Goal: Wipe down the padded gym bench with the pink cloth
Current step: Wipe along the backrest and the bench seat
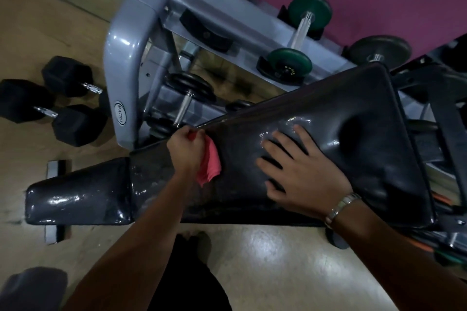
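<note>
Your left hand (185, 149) grips the pink cloth (210, 164) at the far edge of the bench (374, 171); pull overlapping strokes nearward, your flat, spread right hand (300, 170) bracing.

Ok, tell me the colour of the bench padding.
The bench padding is glossy black, clearest in the head view.

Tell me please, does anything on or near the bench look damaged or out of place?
Yes. The bench pad has a deep dent just beyond the right hand, as if the padding has sunk. Two black hex dumbbells lie on the floor beside the rack, not on it.
</note>
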A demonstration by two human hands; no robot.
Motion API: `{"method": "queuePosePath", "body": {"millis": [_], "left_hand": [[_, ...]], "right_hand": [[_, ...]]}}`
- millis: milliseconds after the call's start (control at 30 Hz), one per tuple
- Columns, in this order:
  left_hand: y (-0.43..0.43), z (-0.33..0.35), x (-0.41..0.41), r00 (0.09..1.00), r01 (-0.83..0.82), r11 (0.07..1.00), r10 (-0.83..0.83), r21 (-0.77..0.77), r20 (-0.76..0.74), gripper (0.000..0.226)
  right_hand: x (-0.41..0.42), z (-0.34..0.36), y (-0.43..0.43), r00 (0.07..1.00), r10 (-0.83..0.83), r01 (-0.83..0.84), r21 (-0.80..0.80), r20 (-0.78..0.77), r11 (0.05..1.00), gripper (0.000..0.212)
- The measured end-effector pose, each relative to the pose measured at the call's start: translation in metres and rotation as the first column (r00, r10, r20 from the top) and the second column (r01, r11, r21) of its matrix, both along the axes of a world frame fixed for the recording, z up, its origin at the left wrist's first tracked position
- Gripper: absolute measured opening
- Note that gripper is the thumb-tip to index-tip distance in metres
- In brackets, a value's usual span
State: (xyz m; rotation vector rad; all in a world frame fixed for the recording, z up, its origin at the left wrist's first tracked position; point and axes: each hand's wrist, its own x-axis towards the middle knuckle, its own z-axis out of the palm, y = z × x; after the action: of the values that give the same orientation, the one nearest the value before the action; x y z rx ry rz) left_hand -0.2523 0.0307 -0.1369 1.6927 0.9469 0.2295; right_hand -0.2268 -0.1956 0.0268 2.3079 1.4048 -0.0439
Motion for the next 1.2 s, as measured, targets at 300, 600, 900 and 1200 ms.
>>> {"method": "queuePosePath", "body": {"millis": [300,600,900,1200], "left_hand": [[-0.004,-0.017,-0.026,1.000,0.018,1.000,-0.018,0.015,0.020,0.007],[-0.024,0.003,-0.014,0.969,0.103,0.987,-0.127,0.121,0.211,0.011],[-0.006,-0.039,-0.055,0.995,0.004,0.997,-0.012,0.082,0.100,0.006],[-0.034,-0.061,-0.122,0.982,-0.074,0.997,0.074,-0.002,0.176,0.011]], "right_hand": [[0.000,0.002,0.000,1.000,0.024,-0.024,-0.013,0.005,1.000,0.045],[-0.002,0.004,0.003,0.998,-0.064,0.064,0.023,-0.028,0.998,0.051],[-0.033,-0.072,0.081,0.992,-0.038,0.057,0.153,-0.124,0.987,0.022],[-0.051,-0.133,0.100,0.997,-0.011,0.030,0.257,-0.076,0.966,0.018]]}}
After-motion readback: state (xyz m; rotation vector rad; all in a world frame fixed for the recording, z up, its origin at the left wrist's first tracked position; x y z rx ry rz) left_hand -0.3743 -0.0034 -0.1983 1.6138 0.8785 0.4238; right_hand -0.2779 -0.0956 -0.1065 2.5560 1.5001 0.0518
